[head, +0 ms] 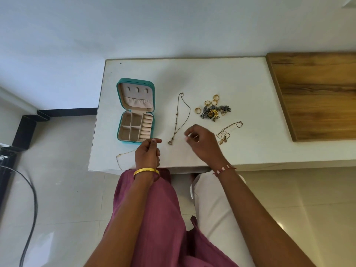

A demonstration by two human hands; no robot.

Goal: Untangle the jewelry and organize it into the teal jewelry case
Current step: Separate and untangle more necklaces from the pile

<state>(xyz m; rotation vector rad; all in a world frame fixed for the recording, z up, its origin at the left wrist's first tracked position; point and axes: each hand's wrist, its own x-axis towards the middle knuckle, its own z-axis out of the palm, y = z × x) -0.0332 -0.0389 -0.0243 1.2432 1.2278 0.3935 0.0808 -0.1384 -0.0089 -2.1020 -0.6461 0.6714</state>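
Note:
The teal jewelry case [135,80] lies open on the left of the white table [192,74], its beige compartments bare. A long thin necklace [178,117] with a small pendant is laid out straight at the middle. A tangled grey and gold heap [213,111] sits to the right with several gold rings [207,103] around it. A fine gold chain [229,130] lies below the heap. My left hand [148,154] pinches a thin gold chain [121,157] that trails left over the table's front edge. My right hand [202,143] hovers with fingers curled, thumb and forefinger close together; I cannot see anything between them.
A wooden board [316,93] covers the table's right end. A white wall backs the table. Black cables [28,199] and a dark stand lie on the tiled floor to the left. My lap in pink cloth [154,218] is just under the table's front edge.

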